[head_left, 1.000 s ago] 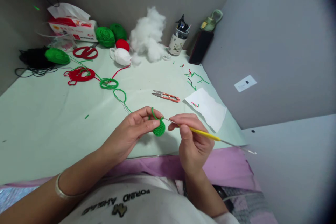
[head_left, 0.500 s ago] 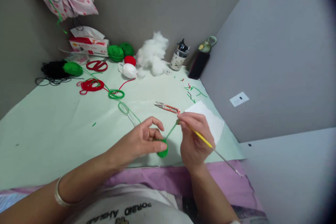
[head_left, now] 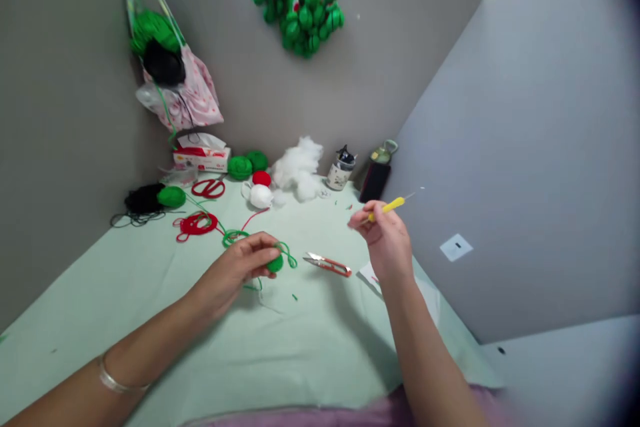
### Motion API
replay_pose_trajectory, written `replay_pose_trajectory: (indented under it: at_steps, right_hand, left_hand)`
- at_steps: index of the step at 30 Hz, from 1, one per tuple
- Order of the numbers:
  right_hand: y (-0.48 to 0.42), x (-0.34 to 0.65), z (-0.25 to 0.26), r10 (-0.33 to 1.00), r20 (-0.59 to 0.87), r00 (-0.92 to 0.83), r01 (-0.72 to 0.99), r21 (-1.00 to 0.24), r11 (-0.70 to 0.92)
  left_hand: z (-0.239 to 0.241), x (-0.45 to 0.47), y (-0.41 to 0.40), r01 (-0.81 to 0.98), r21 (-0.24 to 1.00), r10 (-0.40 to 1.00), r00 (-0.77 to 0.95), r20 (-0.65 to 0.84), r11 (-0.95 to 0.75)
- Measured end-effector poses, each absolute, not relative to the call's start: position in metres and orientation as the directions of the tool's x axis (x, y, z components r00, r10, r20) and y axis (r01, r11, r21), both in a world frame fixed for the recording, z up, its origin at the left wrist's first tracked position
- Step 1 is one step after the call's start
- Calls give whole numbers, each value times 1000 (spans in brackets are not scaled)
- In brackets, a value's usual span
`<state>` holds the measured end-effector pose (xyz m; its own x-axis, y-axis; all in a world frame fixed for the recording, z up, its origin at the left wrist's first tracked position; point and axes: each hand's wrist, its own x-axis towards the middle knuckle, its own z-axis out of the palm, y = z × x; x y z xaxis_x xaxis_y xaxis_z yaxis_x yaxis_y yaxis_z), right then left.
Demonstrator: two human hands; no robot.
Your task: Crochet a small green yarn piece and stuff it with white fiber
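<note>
Between the thumb and fingers of my left hand [head_left: 250, 259] is a small green crocheted piece [head_left: 275, 263], with a loop of green yarn [head_left: 289, 255] trailing from its right side. My right hand [head_left: 387, 233] is raised over the right of the table, its fingers closed around a crochet hook [head_left: 387, 208] with a yellow grip. The hook's thin metal end points up and right. Orange-handled thread snips [head_left: 327, 264] lie on the cloth between my hands. A coil of green yarn [head_left: 234, 237] rests just beyond my left hand.
Red scissors [head_left: 209, 189], red yarn [head_left: 197, 223], a white yarn ball [head_left: 261, 196], white stuffing [head_left: 299, 170], a tissue box [head_left: 203, 159] and a jar [head_left: 340, 173] stand toward the back. White paper [head_left: 425, 297] lies at right. Green crocheted balls [head_left: 313, 17] hang on the wall.
My right hand has moved up and away from the green piece, and the hook has swung to point upward. The yarn between my hands is slack. The view has tilted up.
</note>
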<state>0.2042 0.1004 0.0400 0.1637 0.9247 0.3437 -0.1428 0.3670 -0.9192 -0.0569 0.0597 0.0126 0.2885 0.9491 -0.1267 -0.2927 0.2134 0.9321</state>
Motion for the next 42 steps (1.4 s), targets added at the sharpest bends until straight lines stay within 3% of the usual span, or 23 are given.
replay_pose_trajectory:
  at_steps: [3,5,13,16,18,20,26,30,32,34,37,42]
  right_hand:
    - [94,194,32,955,275,-112,127,-949,288]
    - [89,183,25,946,172,-273,357,-895,266]
    - [101,155,23,948,251,-198,455,-833,315]
    - [104,138,16,930,136,-341,349,-900,260]
    - [104,125,4,897,34,-441,52,-997,64]
    - [106,117,-10,918,28,-395,-114,-993,-18]
    - [116,117,-35,936,-62,-346,-78,-992,-95]
    - [122,122,-39,954,124,-272,228,-955,189]
    - [126,125,-40,951,173,-256,304,-920,249]
    - [131,127,-42,972,125,-200,240,-955,172]
    - [135,127,-44,996,-28,-88,-15,-999,-29]
    - [131,118,-44,968,-236,-91,-309,-917,-252]
  left_hand:
    - [19,-79,65,-347,929,989,114,-94,128]
    - [23,-92,63,-349,934,997,43,-71,81]
    - [35,-97,68,-320,947,999,-36,-2,-10]
    - [32,-83,80,-274,961,999,-11,43,-44]
    - [27,-73,89,-222,974,997,53,52,-39]
    - [21,-66,97,-166,986,992,113,48,-29]
    - [-14,-63,114,-31,1000,992,129,9,-5]
    - [-37,-65,110,-68,995,993,98,-63,70]
    - [-44,-66,106,-55,995,995,71,-73,77]
    - [-49,-67,102,9,1000,996,88,-29,28]
    - [-56,-68,96,155,977,969,223,110,-147]
    - [-67,-65,85,344,851,864,453,221,-398]
